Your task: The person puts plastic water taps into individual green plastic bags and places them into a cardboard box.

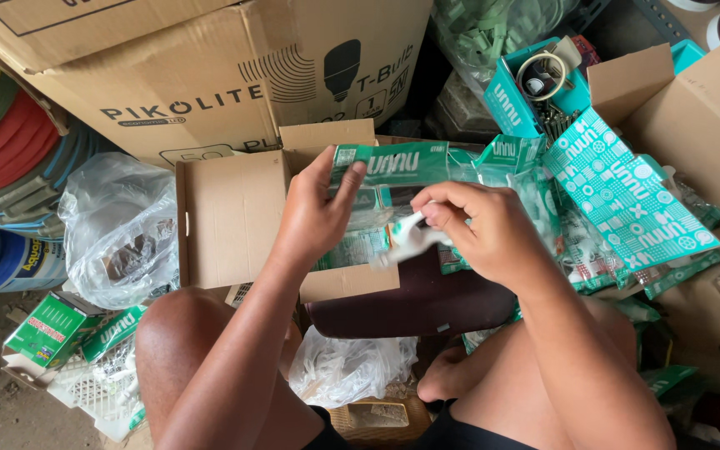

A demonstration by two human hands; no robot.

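My left hand [317,212] grips a long teal and white carton [393,162] by its left end, holding it over an open brown cardboard box [231,212]. My right hand [481,229] pinches a small white plastic part [410,233], blurred, just below the carton's open side. Both hands sit close together above my knees.
A large printed cardboard box [210,75] stands behind. Several teal packets [627,192] spill to the right beside another brown box [702,117]. A clear plastic bag [118,229] and coiled hoses [2,158] lie left; another bag [347,367] rests between my legs.
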